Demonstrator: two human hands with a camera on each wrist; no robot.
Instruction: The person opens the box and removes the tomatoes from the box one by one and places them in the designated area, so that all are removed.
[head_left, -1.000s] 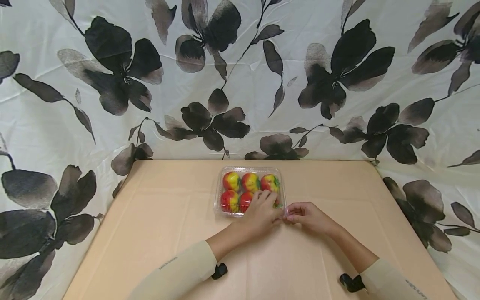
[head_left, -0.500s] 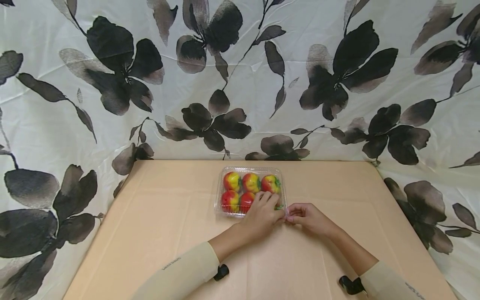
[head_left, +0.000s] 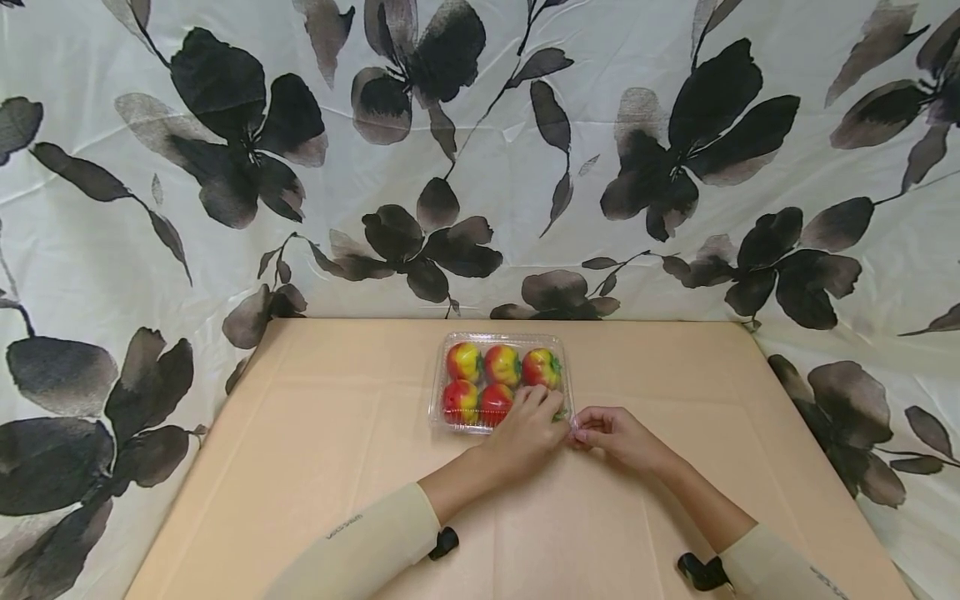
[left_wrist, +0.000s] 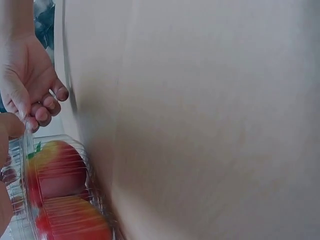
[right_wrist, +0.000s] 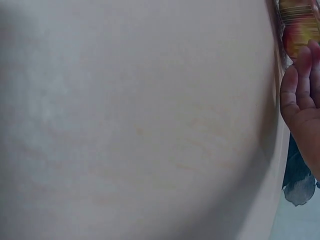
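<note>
A clear plastic clamshell box (head_left: 437, 417) holds several red-and-yellow, apple-like fruits (head_left: 460, 400) with green leaf bits. My left hand (head_left: 525, 433) lies over the box's front right part, fingers resting on the lid and hiding fruit beneath. Its thumb (left_wrist: 11, 125) reaches the front right corner. At that corner my right hand (head_left: 618, 433) pinches the clear plastic edge (left_wrist: 28, 131) between thumb and fingertips. The right wrist view catches only several right-hand fingers (right_wrist: 302, 82) beside the box, with the pinch out of sight.
The box stands near the back edge of a tan table (head_left: 337, 400). A white cloth (head_left: 540, 275) with dark flowers hangs behind and beside it. Each sleeve carries a small black device, one of them a wrist camera (head_left: 702, 571) at the right.
My left hand has shifted very slightly to the right on the lid. My right hand keeps its pinch at the same corner, and the box has stayed in place.
</note>
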